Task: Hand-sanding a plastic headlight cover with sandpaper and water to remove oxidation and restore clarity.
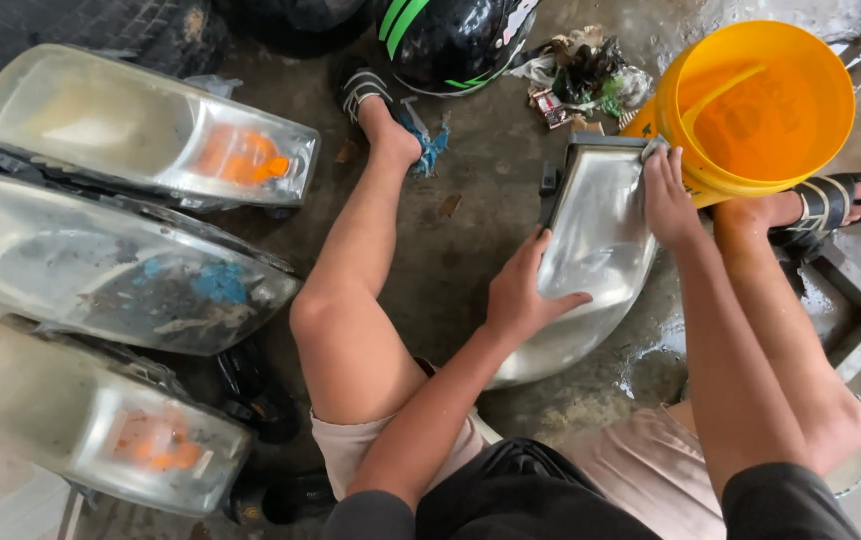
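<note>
Two hands were on the headlight (590,260), which stood tilted on the wet concrete floor (470,230) between my knees, its top edge just beside the yellow bucket (760,100). My left hand (522,295) lay flat against the lens with fingers spread, bracing its lower half rather than gripping it. My right hand (665,195) was closed around the upper corner, pressing what looked like a small grey cloth (653,150) to the rim, though I could not tell for certain. I judged the headlight light for its bulk, stiff, slick where wet, and liable to scratch or crack, so the edges and rear housing seemed the safest places to hold. Both forearms reached down and forward, elbows bent, wrists angled inward. Three more headlights (120,270) lay stacked at my left, well apart, and a black helmet (450,40) sat beyond my left foot.
</note>
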